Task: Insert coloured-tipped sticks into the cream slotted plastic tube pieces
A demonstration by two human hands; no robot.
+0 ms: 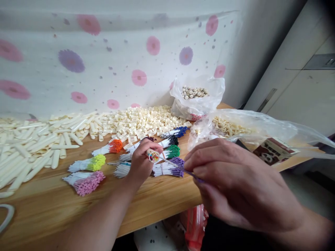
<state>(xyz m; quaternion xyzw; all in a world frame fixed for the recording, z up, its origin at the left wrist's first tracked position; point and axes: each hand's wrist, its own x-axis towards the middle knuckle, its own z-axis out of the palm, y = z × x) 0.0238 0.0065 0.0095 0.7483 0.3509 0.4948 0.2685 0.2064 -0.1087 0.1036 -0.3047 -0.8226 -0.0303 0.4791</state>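
Observation:
My left hand (141,160) is closed around a short cream pen barrel (151,153), its open end toward me with several coloured bits showing inside. Between the fingertips of my right hand (235,184) is a thin purple pen refill (172,164). The refill's pale end points at the barrel's mouth; whether it has entered I cannot tell. Just beyond lie bundles of refills: purple (177,166), green (172,152), black (172,140) and blue (180,131). Orange (115,146), yellow (98,162) and pink (90,183) bundles lie left of my left hand.
Long cream pen tubes (34,146) are heaped on the wooden table (146,212), beside a pile of slotted cream parts (143,120). A plastic bag (180,108) of small round parts stands at the back. Another open bag (230,125) and a box (273,150) are at right.

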